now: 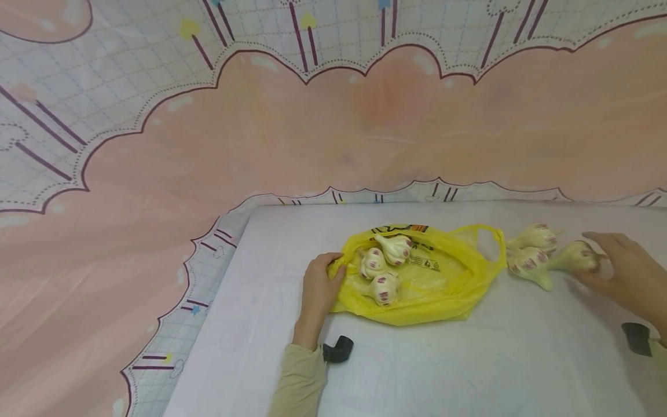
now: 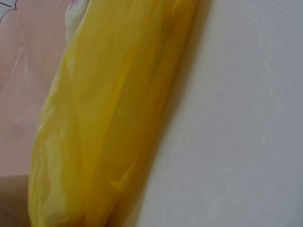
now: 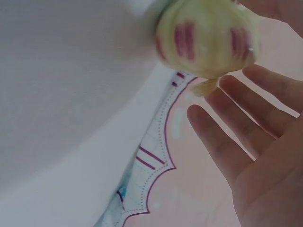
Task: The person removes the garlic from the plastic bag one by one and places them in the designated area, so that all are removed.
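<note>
A yellow plastic bag (image 1: 432,310) lies with its mouth open, and three garlic bulbs (image 1: 385,289) rest inside its left part. My left hand (image 1: 319,284) grips the bag's left rim, thumb on the inner side. Close up in the left wrist view, the bag's side (image 2: 109,104) covers most of that hand. To the right of the bag three more garlic bulbs (image 1: 528,263) lie grouped together. Beside the rightmost bulb (image 1: 575,256) is my right hand (image 1: 622,272). Its fingers (image 3: 222,142) are spread and extended, with fingertips right at the bulb's root end.
A white tabletop (image 1: 458,370) lies under everything. Behind and to the left hangs a pink patterned cloth (image 1: 333,127). The bag's handle loop (image 1: 500,243) reaches close to the grouped bulbs. Black wrist-worn devices (image 1: 339,350) sit at both wrists.
</note>
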`<action>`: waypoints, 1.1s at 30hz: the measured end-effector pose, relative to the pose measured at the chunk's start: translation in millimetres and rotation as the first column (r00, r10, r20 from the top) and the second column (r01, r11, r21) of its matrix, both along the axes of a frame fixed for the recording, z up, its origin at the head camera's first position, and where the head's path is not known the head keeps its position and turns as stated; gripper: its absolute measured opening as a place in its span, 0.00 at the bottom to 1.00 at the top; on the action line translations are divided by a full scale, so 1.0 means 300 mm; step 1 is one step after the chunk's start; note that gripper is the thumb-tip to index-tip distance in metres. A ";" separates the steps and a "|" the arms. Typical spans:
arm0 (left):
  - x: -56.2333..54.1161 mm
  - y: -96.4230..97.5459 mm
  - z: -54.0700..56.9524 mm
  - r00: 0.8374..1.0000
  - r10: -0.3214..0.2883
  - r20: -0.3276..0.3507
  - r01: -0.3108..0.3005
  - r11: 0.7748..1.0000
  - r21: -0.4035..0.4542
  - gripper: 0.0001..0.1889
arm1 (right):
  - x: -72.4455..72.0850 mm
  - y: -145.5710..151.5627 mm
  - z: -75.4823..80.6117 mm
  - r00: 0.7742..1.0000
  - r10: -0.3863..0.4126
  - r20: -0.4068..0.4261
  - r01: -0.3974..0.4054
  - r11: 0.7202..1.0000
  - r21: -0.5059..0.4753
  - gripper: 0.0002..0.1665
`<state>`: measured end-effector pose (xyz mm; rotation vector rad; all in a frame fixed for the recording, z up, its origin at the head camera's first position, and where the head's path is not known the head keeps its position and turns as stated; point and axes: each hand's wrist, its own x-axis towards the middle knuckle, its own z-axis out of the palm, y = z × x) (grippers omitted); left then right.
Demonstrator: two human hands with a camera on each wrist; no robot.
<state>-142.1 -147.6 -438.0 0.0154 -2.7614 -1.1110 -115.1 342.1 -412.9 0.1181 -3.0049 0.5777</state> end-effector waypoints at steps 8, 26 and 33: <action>0.001 0.003 -0.002 1.000 -0.001 -0.010 0.001 1.000 -0.005 0.14 | 0.003 -0.018 0.033 0.995 0.059 -0.077 -0.061 0.998 -0.022 0.43; 0.003 0.003 0.000 1.000 -0.004 -0.012 0.003 1.000 -0.007 0.14 | -0.021 -0.087 0.114 0.993 0.096 -0.073 -0.100 0.993 -0.061 0.42; 0.001 0.003 0.001 1.000 0.005 -0.012 -0.006 1.000 -0.021 0.15 | -0.030 -0.123 0.142 0.993 0.110 -0.052 -0.115 0.989 -0.091 0.43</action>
